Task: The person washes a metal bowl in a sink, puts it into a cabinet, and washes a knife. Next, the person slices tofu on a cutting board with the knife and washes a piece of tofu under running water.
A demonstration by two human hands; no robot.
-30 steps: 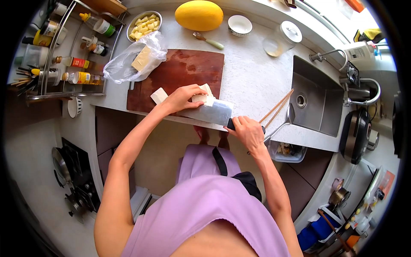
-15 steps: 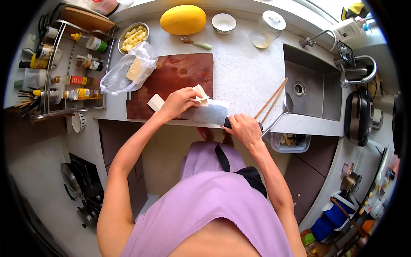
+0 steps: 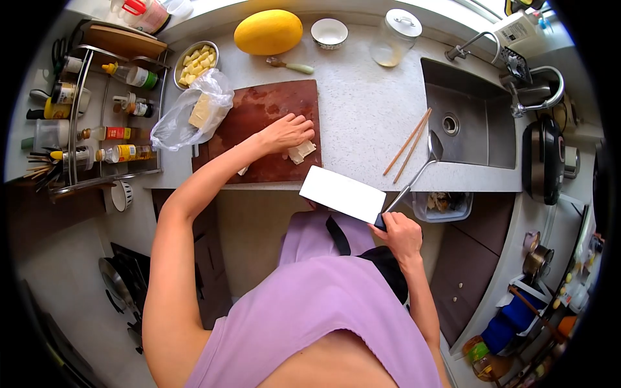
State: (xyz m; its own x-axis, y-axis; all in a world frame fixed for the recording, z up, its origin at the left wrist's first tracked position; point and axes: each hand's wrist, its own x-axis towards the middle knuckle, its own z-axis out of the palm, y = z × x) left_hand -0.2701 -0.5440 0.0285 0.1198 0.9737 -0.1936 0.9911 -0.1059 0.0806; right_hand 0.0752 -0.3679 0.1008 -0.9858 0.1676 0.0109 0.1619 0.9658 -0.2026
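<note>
My left hand [image 3: 288, 134] is over the wooden cutting board [image 3: 259, 107], its fingers stretched out above a pale cut piece of tofu [image 3: 302, 152]. The thumb is mostly hidden. Another bit of tofu [image 3: 243, 171] shows beside my wrist, partly covered by the forearm. My right hand [image 3: 400, 233] is wrapped round the dark handle of a cleaver [image 3: 343, 195]. The broad blade hangs off the counter's front edge, apart from the board and tofu. At the board's left, a clear plastic bag [image 3: 184, 119] holds a larger tofu block [image 3: 200, 111].
Behind the board are a bowl [image 3: 178, 77] of yellow cubes, a yellow melon [image 3: 268, 32], a peeler-like tool [image 3: 291, 65], a small bowl [image 3: 329, 32] and a glass jar [image 3: 393, 45]. Chopsticks [image 3: 407, 143] and a ladle [image 3: 419, 176] lie beside the sink [image 3: 472, 145]. A bottle rack [image 3: 81, 107] stands left.
My right hand has drawn the cleaver away from the tofu, right and toward my body. My left hand has shifted up and slightly right, its fingers stretched out from a pinch.
</note>
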